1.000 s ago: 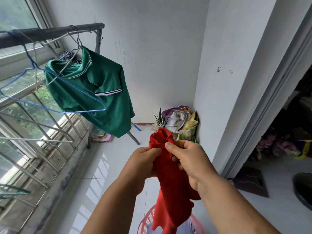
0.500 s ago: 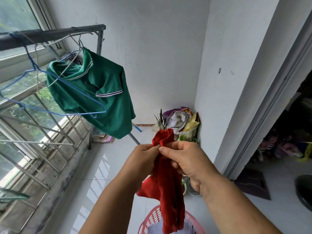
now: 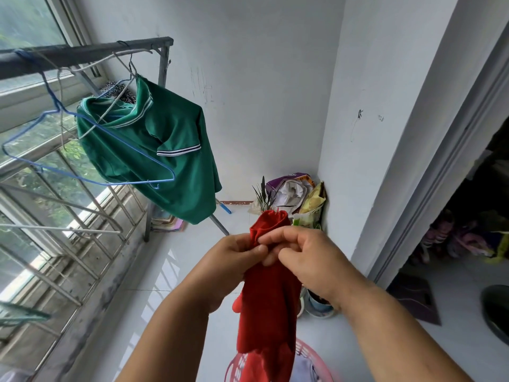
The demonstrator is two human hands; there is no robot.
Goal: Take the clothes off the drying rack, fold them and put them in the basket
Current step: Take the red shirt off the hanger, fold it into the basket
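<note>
Head view: left hand and right hand fingers clamped on cloth top; if either pinch slips, the fold below the fingers opens and drops messy into basket.

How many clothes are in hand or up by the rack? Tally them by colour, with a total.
Red: 1, the red garment, held by the left hand and right hand.
Green: 1, the green shirt, hanging on the drying rack.
Black-and-white: 1, the patterned cloth, mostly hidden behind the green shirt.
Total: 3.
</note>
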